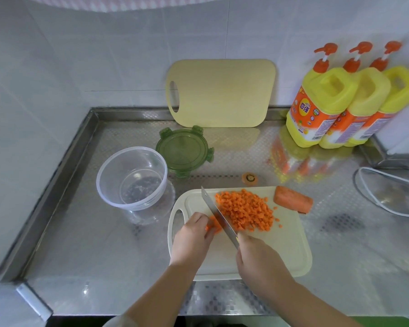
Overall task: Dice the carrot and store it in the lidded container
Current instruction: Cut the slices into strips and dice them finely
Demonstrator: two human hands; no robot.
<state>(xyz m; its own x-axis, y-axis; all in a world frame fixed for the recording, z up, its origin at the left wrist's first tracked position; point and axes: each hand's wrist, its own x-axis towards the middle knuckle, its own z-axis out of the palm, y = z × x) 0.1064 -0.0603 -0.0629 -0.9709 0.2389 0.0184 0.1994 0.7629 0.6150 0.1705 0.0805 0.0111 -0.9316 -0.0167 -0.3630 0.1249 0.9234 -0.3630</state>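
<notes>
"Orange dice on the board, then? Where exactly?"

"Heaped on the far half of the cream cutting board (286, 244), which lies at the front edge of the bench (92, 256), about midway along. The diced carrot (246, 212) sits just right of the knife (216, 212) blade, with a few stray cubes at the pile's right side."

"And what is not cut yet?"

"One thick carrot chunk (293, 199) lies across the board's far right corner, apart from the pile. A small bunch of carrot strips (214, 224) lies left of the blade, partly under the left hand (192, 237)."

"How does that hand sit?"

"Knuckles up, fingers curled and pressed together, their tips holding the strips down on the board. The blade runs slantwise beside those fingers, its tip pointing towards the board's far left corner."

"The right hand (257, 258)?"

"Wrapped round the knife's handle near the board's middle. The handle is almost wholly hidden inside the grip, and I cannot tell how the thumb lies."

"Where is the container?"

"The clear container (131, 207) stands open on the bench just left of the board's far left corner. Its green lid (183, 153) lies flat just behind it, towards the back edge; whether the two touch I cannot tell."

"Anything else?"

"A cut carrot end (249, 178) on the bench just behind the board. A second cutting board (222, 93) leans on the wall at the back edge, three yellow bottles (321, 102) stand in the back right corner, and a glass lid (387, 194) lies at the right edge."
</notes>
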